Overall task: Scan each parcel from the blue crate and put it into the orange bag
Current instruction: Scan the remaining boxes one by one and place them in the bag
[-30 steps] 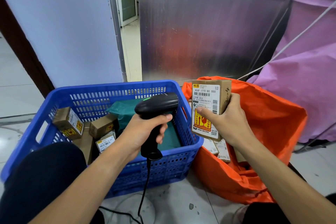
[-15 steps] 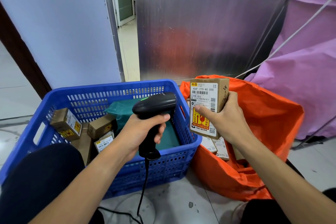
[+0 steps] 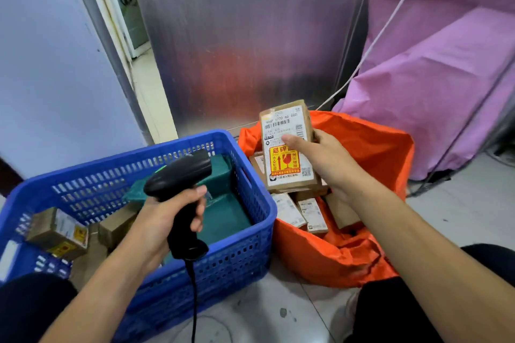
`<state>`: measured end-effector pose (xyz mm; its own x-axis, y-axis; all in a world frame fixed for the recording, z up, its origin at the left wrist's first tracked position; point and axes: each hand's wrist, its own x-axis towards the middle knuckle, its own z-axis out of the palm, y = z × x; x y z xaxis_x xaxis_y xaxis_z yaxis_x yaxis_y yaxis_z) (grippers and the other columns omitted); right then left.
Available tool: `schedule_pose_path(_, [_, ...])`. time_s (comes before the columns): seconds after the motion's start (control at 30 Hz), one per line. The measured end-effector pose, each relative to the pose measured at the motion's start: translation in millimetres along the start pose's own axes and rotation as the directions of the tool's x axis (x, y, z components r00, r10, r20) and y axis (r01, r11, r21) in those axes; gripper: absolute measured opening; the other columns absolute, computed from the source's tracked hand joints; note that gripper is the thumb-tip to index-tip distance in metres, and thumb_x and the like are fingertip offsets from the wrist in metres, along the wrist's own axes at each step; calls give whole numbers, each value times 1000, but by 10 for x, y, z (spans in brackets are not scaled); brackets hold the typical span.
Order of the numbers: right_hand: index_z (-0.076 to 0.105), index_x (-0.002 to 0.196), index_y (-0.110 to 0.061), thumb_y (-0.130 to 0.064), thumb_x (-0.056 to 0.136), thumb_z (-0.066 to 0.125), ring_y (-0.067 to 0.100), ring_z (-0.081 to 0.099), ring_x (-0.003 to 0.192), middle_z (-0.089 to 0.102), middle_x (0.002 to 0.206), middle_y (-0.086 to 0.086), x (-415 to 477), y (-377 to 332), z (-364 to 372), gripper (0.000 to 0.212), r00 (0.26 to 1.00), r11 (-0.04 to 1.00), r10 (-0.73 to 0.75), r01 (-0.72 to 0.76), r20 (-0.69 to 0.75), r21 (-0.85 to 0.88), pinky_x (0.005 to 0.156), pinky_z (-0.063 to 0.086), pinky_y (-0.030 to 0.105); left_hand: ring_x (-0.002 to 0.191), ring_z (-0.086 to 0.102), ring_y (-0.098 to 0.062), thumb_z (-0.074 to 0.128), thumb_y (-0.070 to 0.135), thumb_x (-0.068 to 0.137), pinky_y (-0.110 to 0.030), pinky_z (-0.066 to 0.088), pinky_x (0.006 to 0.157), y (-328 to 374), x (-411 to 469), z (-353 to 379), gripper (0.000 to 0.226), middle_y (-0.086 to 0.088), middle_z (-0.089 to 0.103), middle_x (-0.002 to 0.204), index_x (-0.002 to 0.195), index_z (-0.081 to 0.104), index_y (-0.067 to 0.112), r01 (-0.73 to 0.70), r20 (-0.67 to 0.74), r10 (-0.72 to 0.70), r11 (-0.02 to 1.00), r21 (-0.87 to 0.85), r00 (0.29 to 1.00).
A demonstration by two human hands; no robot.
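gripping a small cardboard parcel (image 3: 288, 164) in the right hand (image 3: 331, 167), thumb laid across the shipping label, fingers curled behind. held label-up, long axis running away from the body, far end tipped a little upward. poised over the open mouth of the orange bag (image 3: 373, 147), directly above the labelled parcels (image 3: 289, 210) lying inside. so: bag straight below the hand, nothing between. by the look of it, only a lowering and a letting-go left for this one.

on the other side, closed round the handle of a black barcode scanner (image 3: 181, 175) with the left hand (image 3: 164, 220), nose aimed up and to the right, hovering above the blue crate (image 3: 228, 270). farther from the bag than the right hand.

more to scan in the crate: a teal mailer (image 3: 225, 214) and several small cardboard boxes (image 3: 55, 228) toward the left end.
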<state>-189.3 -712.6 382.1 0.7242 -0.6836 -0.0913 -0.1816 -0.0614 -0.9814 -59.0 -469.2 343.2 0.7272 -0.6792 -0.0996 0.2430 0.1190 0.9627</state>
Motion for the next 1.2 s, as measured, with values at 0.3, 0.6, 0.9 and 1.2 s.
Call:
schedule_pose_path(0.3, [75, 105, -23, -48, 104, 53, 17, 78, 80, 81, 95, 2, 132, 101, -366, 33, 980, 916, 187, -151, -61, 371, 70, 59, 30, 58, 57, -24, 73, 26, 84, -37, 59, 65, -142, 312, 564, 24, -13, 59, 69, 91, 66, 4, 150, 56, -147, 987, -52, 987])
schedule_pose_path(0.6, [72, 109, -17, -38, 97, 61, 19, 66, 75, 73, 85, 3, 477, 666, -703, 27, 907, 874, 394, -321, -147, 366, 76, 63, 41, 47, 53, -23, 55, 16, 98, -32, 53, 55, -475, 886, 1125, 16, -15, 65, 72, 86, 54, 5, 318, 13, -318, 945, -77, 948])
schedule_pose_path(0.9, [70, 92, -14, -24, 96, 53, 17, 71, 58, 77, 75, 6, 797, 1574, -943, 20, 795, 712, 593, -444, -127, 544, 52, 53, 21, 65, 71, -32, 66, 31, 101, -40, 59, 72, -951, 1463, 1264, 34, -24, 78, 83, 93, 70, -1, 84, -83, -64, 958, 272, 994])
schedule_pose_path(1.2, [67, 91, -17, -32, 99, 67, 14, 61, 66, 68, 80, 1, 1120, 2542, -935, 17, 713, 730, 661, -538, -235, 422, 54, 41, 26, 65, 69, -29, 68, 51, 95, -48, 57, 73, -1399, 1937, 1214, 51, -14, 72, 65, 67, 71, 9, -27, -179, 154, 826, 563, 972])
